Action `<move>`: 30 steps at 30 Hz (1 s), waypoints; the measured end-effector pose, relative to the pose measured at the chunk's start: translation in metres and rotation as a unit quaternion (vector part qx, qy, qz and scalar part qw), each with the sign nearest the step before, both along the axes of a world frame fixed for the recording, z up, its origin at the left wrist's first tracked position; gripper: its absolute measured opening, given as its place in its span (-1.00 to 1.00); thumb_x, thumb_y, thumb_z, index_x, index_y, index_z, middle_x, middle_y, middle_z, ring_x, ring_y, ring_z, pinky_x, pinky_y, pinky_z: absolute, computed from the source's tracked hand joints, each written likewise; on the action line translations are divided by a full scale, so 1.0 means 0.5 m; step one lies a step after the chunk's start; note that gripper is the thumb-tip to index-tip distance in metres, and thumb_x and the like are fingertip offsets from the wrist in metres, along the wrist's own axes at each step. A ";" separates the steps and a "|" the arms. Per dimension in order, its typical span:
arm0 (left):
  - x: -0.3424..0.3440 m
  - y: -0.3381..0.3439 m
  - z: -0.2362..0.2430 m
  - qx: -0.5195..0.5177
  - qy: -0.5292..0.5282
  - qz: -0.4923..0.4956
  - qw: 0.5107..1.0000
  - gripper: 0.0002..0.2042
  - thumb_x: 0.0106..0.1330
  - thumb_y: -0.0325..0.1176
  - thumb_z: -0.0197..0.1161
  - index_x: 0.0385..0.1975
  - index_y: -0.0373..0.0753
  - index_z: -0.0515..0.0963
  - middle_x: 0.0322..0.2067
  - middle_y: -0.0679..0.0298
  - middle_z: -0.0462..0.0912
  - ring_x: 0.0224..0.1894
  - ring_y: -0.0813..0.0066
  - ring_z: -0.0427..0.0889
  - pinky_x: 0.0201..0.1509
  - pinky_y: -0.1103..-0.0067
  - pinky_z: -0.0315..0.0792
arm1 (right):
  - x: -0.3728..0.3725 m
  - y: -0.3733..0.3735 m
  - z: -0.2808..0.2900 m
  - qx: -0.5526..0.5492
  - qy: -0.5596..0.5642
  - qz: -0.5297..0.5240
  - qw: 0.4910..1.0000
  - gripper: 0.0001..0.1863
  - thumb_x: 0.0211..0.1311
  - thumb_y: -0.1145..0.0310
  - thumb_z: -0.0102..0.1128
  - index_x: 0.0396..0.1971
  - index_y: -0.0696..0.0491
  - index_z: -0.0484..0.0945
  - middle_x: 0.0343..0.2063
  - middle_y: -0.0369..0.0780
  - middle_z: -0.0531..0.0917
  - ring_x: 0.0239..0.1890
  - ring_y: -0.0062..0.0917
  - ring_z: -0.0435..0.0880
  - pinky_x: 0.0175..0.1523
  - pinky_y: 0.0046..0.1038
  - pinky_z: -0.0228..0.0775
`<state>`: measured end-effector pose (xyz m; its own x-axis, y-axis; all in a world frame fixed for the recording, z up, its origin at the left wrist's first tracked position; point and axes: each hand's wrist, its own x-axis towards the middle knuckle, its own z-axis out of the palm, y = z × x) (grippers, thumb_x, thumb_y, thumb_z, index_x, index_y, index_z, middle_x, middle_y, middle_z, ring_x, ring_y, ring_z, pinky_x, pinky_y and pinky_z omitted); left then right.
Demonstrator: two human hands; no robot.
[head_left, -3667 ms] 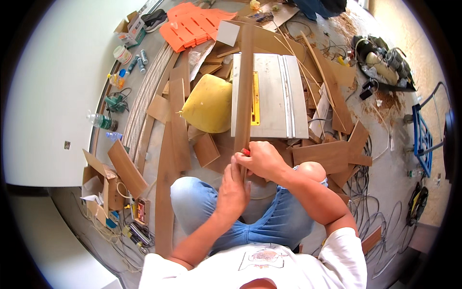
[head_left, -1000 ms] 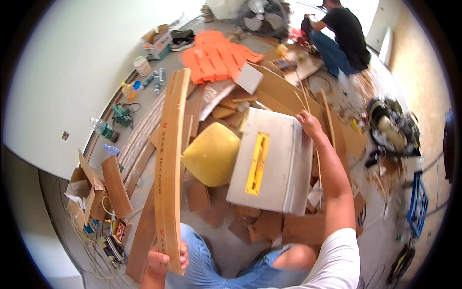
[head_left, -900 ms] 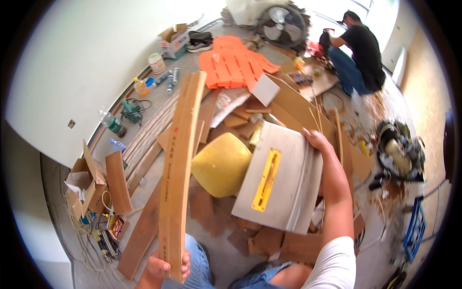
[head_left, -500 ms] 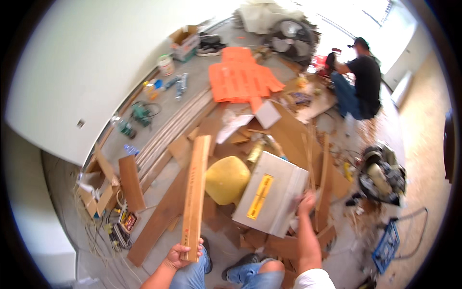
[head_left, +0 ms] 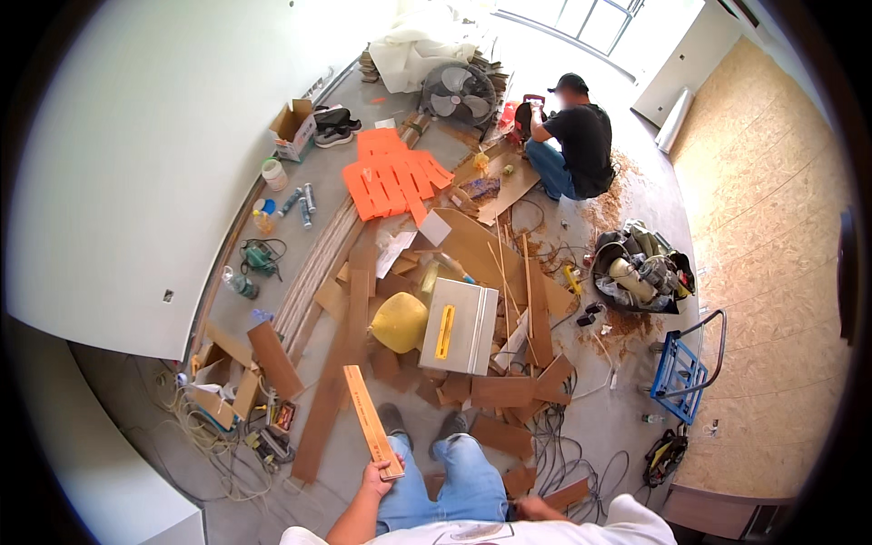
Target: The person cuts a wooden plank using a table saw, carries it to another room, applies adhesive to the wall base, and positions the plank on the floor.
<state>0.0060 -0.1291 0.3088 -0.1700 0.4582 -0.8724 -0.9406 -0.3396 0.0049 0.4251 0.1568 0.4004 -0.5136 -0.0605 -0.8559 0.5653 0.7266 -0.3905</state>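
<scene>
My left hand [head_left: 378,476] is closed around the near end of a narrow light-wood floorboard strip [head_left: 366,413], with dark print along its face. The strip tilts up and away from my left knee. My right hand [head_left: 534,509] is low beside my right hip, smeared by motion, and its fingers cannot be made out. Beyond my feet stands a grey, flat-topped table saw [head_left: 472,318] with a yellow slotted insert. A rounded yellow bag [head_left: 400,322] touches its left side. Brown floorboard offcuts [head_left: 502,391] lie around it.
Ahead right, a person [head_left: 581,136] crouches by a red tool. A filled black tub [head_left: 643,268] and a blue folding trolley [head_left: 681,372] stand at right. Cables [head_left: 563,454] lie near my right leg. Orange sheeting [head_left: 391,173], a fan [head_left: 459,94] and an open carton [head_left: 227,372] are farther out.
My right hand has left the table saw's right edge and come back to my hip. My left hand has lowered the strip. The view has pulled back and turned right.
</scene>
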 end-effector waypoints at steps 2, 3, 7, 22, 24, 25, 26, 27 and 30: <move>-0.002 -0.053 0.051 0.015 0.000 -0.026 1.000 -0.50 0.18 -0.67 0.10 0.20 -0.46 0.42 -0.02 -0.18 0.66 0.04 -0.17 0.71 0.21 -0.03 0.63 | -0.011 0.083 -0.071 0.072 0.219 0.028 0.973 -0.74 0.14 0.21 0.30 -0.20 -0.08 0.80 -0.44 -0.16 0.78 -0.36 -0.19 0.79 -0.26 -0.07 0.62; 0.016 -0.075 0.066 0.031 -0.010 -0.037 0.999 -0.49 0.17 -0.67 0.10 0.20 -0.46 0.42 -0.03 -0.19 0.66 0.04 -0.18 0.71 0.21 -0.03 0.63 | -0.040 0.145 -0.089 0.102 0.154 -0.128 0.974 -0.78 0.23 0.22 0.24 -0.33 -0.01 0.80 -0.46 -0.18 0.79 -0.39 -0.31 0.79 -0.26 -0.18 0.63; 0.077 -0.240 0.217 -0.063 0.174 -0.133 0.974 -0.45 0.12 -0.66 0.14 0.21 -0.43 0.37 -0.18 -0.10 0.70 -0.19 -0.06 0.76 -0.02 0.07 0.73 | -0.399 0.296 0.074 -0.064 0.149 -0.532 0.831 -0.77 0.37 0.38 0.14 -0.44 0.14 0.68 -0.45 -0.12 0.78 -0.48 -0.42 0.74 -0.36 -0.39 0.59; 0.904 -0.477 0.216 -0.550 0.021 -0.247 0.798 -0.65 0.21 -0.44 0.24 0.00 -0.35 0.64 -0.19 -0.11 0.76 -0.27 0.01 0.81 -0.32 0.09 0.65 | -0.748 0.100 0.078 -0.104 0.029 -0.387 0.916 -0.68 0.49 0.30 0.06 0.10 0.13 0.50 -0.22 -0.06 0.81 -0.30 -0.33 0.80 -0.29 -0.41 0.67; 0.959 -0.477 0.159 -0.549 0.037 -0.319 0.772 -0.80 0.21 -0.42 0.27 -0.23 -0.34 0.72 -0.22 -0.11 0.78 -0.27 0.06 0.83 -0.26 0.11 0.68 | -0.755 0.014 0.054 -0.117 0.002 -0.331 0.936 -0.73 0.48 0.30 0.08 0.04 0.11 0.54 -0.25 -0.09 0.81 -0.30 -0.33 0.81 -0.28 -0.41 0.68; 0.962 -0.475 0.141 -0.520 0.057 -0.365 0.770 -0.85 0.21 -0.41 0.29 -0.36 -0.32 0.75 -0.26 -0.09 0.79 -0.29 0.10 0.83 -0.23 0.14 0.69 | -0.763 -0.016 0.028 -0.125 -0.006 -0.293 0.948 -0.75 0.47 0.30 0.10 0.00 0.09 0.56 -0.26 -0.10 0.81 -0.30 -0.33 0.81 -0.28 -0.40 0.68; 0.974 -0.484 0.137 -0.497 0.062 -0.363 0.786 -0.86 0.20 -0.41 0.30 -0.37 -0.32 0.75 -0.27 -0.09 0.80 -0.30 0.10 0.83 -0.23 0.14 0.69 | -0.764 -0.062 0.016 -0.130 -0.021 -0.257 0.957 -0.78 0.46 0.30 0.11 -0.03 0.08 0.58 -0.28 -0.11 0.81 -0.31 -0.33 0.81 -0.28 -0.40 0.68; 0.987 -0.489 0.139 -0.473 0.057 -0.330 0.815 -0.86 0.20 -0.41 0.30 -0.38 -0.32 0.75 -0.28 -0.08 0.80 -0.31 0.11 0.83 -0.24 0.15 0.69 | -0.770 -0.107 0.006 -0.122 -0.036 -0.230 0.965 -0.80 0.46 0.31 0.12 -0.06 0.06 0.59 -0.29 -0.12 0.81 -0.32 -0.34 0.81 -0.28 -0.40 0.69; 1.050 -0.573 0.160 -0.407 -0.002 -0.203 0.891 -0.87 0.19 -0.41 0.32 -0.41 -0.33 0.75 -0.32 -0.06 0.80 -0.33 0.12 0.83 -0.24 0.17 0.69 | -0.756 -0.342 -0.002 -0.056 -0.074 -0.175 0.980 -0.84 0.46 0.31 0.14 -0.13 0.04 0.62 -0.33 -0.11 0.81 -0.35 -0.34 0.82 -0.29 -0.38 0.68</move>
